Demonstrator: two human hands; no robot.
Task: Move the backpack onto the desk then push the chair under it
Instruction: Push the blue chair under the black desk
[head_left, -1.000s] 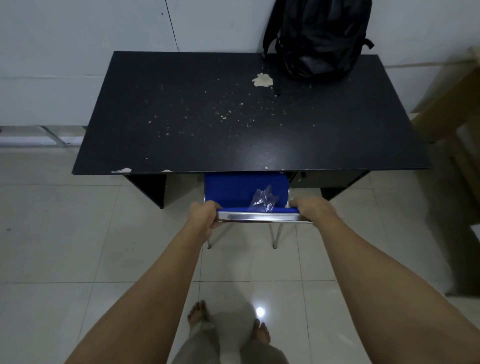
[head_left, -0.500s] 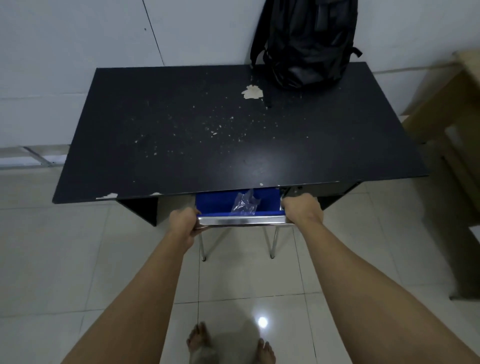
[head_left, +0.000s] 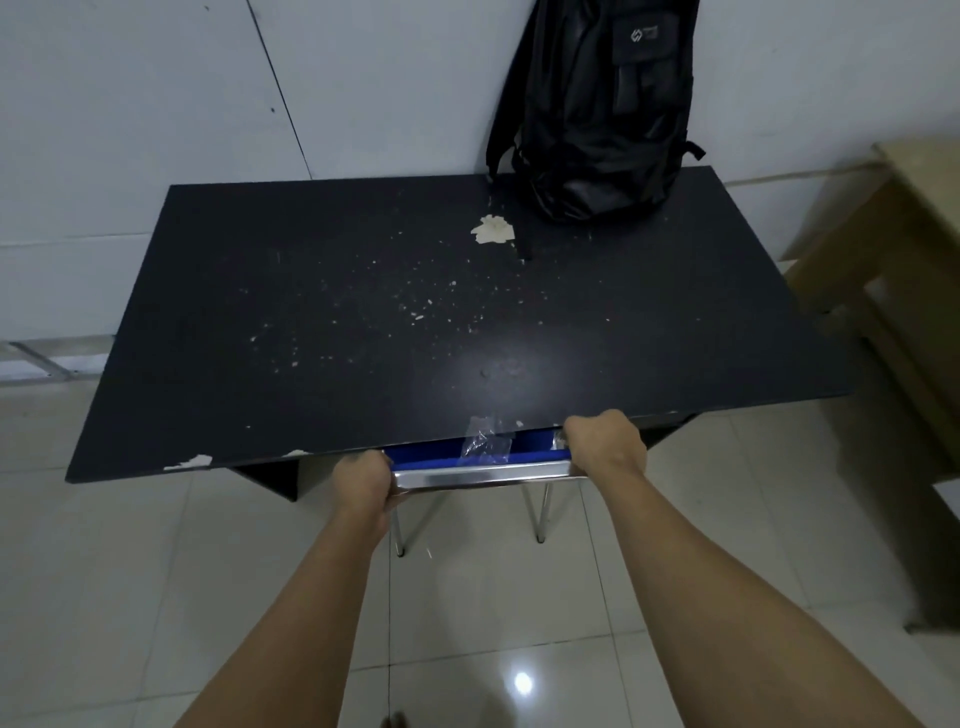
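A black backpack (head_left: 597, 109) stands upright at the back right of the black desk (head_left: 363, 322), leaning on the white wall. The chair (head_left: 483, 470), blue-seated with a shiny metal frame, is almost wholly under the desk's front edge; only a strip of blue seat, the metal rail and two legs show. My left hand (head_left: 363, 480) grips the rail's left end. My right hand (head_left: 605, 441) grips its right end, knuckles at the desk edge. A scrap of clear plastic (head_left: 483, 441) lies on the seat.
A light wooden table (head_left: 893, 322) stands close to the desk's right side. A scrap of peeled paper (head_left: 492, 229) and white flecks mark the desktop. White tiled floor (head_left: 130, 597) spreads around me. A metal track runs along the wall's base at left.
The chair has slid further under the desk with both hands on its rail; less blue seat shows. I have stepped closer, so the desk fills more of the view.
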